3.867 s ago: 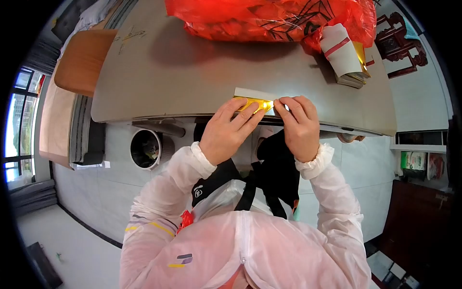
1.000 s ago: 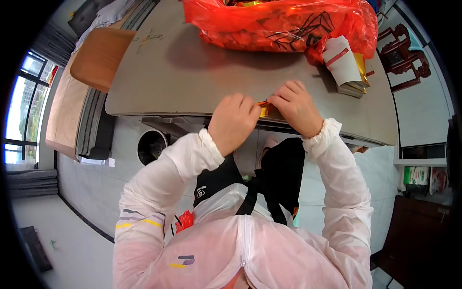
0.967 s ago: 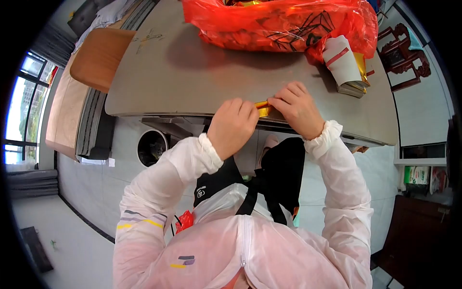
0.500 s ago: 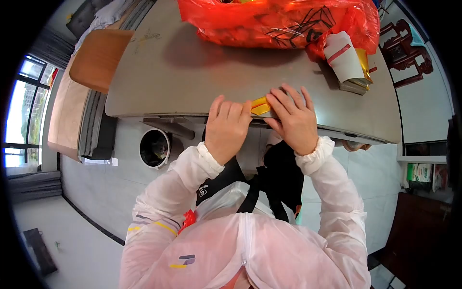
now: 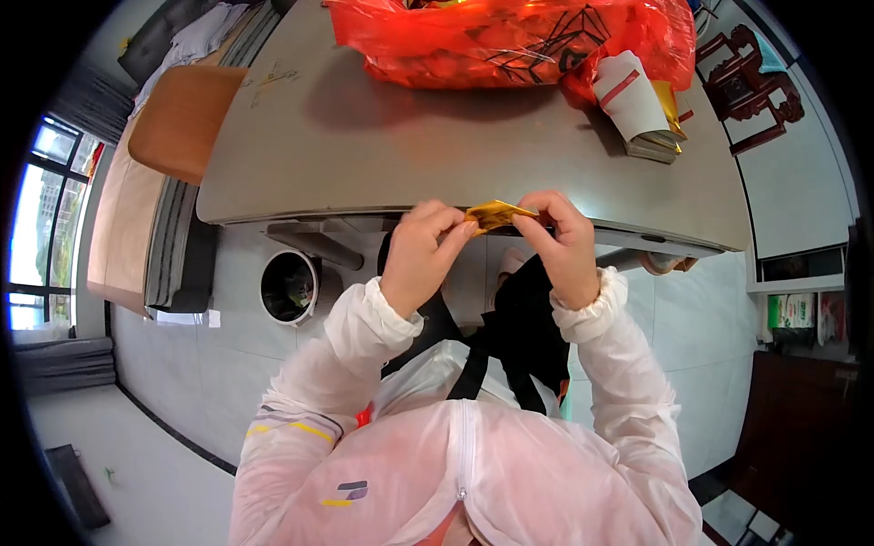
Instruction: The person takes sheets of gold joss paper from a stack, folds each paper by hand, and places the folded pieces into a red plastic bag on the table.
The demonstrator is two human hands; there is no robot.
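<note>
Pinched grip, left hand, right hand, gold paper between.

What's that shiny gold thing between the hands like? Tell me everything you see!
The gold piece is small, thin and shiny, like folded foil paper, with creases. The left hand pinches one end and the right hand the other, so it spans between them by the near edge of the table. I can't tell if it touches there.
</note>
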